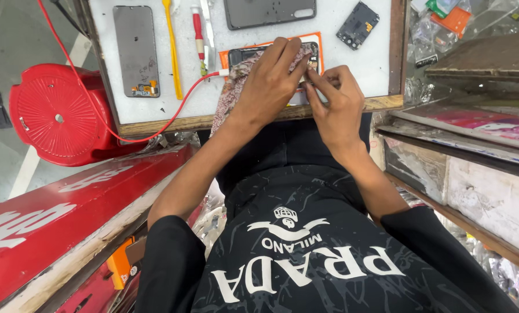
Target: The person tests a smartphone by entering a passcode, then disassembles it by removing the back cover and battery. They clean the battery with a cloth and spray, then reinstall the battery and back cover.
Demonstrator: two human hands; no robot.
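An opened phone point(243, 56) lies on an orange pad point(319, 45) at the near edge of a white work board point(329, 14). My left hand point(269, 81) presses a patterned cloth point(227, 95) down on the phone. My right hand point(337, 104) pinches at the phone's right edge with thumb and forefinger; what it grips is too small to tell. A red cable point(126, 136) runs to the phone's left side.
On the board lie a grey phone screen point(135, 49), a yellow pry tool point(172, 46), a red-handled screwdriver point(198, 32), a grey back cover point(268, 11) and a small circuit part point(358, 24). A red stool point(57, 113) stands at left. Cluttered shelves point(474, 122) are at right.
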